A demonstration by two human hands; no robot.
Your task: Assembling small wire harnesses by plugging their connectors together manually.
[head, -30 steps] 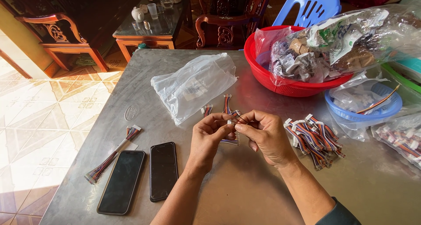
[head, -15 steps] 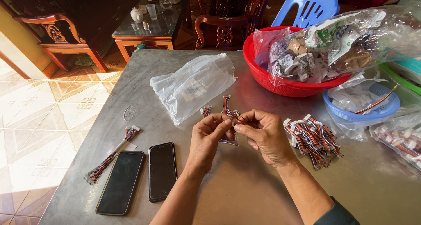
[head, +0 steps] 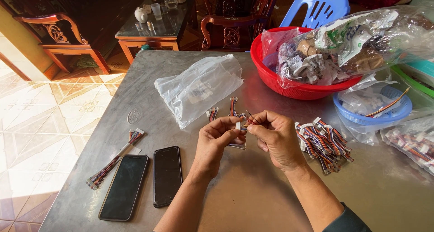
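Above a metal table [head: 253, 200], left hand [head: 216, 144] and right hand [head: 276, 139] pinch a small white connector [head: 238, 125] between fingertips, its thin wires half hidden. Just right of the hands lies a wire harness pile [head: 326, 144]; beyond them, a clear plastic bag [head: 199, 87].

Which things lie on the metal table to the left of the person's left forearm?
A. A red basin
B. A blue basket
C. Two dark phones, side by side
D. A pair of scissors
C: two dark phones lie screen up on the metal table, left of the left forearm; the red basin and blue basket stand on the right.
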